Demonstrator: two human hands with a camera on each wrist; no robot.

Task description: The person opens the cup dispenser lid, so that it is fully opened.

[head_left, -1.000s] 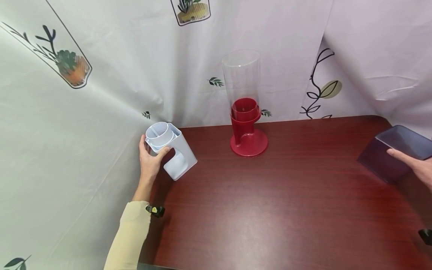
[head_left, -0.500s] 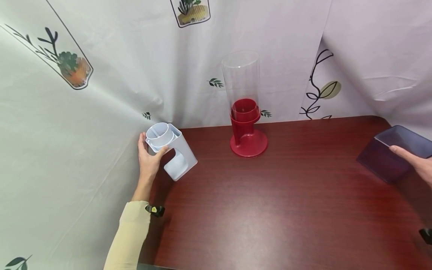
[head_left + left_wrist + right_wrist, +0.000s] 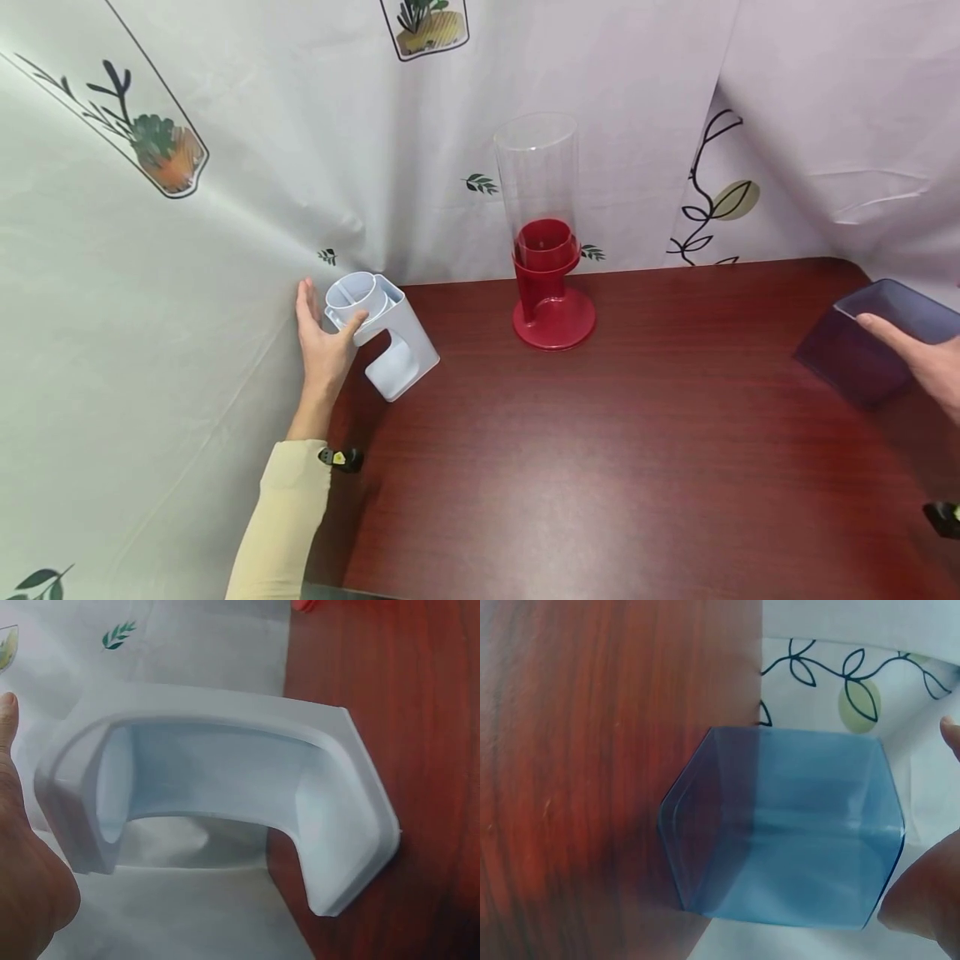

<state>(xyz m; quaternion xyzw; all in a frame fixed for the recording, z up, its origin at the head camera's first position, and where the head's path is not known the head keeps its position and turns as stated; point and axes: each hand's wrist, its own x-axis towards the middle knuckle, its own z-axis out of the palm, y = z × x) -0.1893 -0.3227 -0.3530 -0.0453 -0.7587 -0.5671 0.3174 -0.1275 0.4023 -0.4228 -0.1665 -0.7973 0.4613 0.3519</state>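
Observation:
A white plastic holder (image 3: 408, 337) with a cut-out side and a round ring at its top stands at the table's left edge. My left hand (image 3: 322, 358) is spread beside its upper end, thumb near the ring and fingers straight along the far side. In the left wrist view a gap shows between that hand (image 3: 34, 877) and the holder (image 3: 225, 709). At the far right is a translucent blue, straight-sided container (image 3: 847, 358). My right hand (image 3: 930, 362), partly cut off by the frame, has its straight thumb over the container's rim; its other fingers are mostly hidden.
A red round-based stand (image 3: 555, 321) holding a tall clear cylinder (image 3: 536, 175) is at the back middle of the reddish-brown table (image 3: 600, 467). Patterned white cloth (image 3: 247, 208) hangs close behind and to the left.
My left hand has loosened from the white holder, its fingers spreading outward to the left. My right thumb has shifted slightly up and left. The holder and container stay in place.

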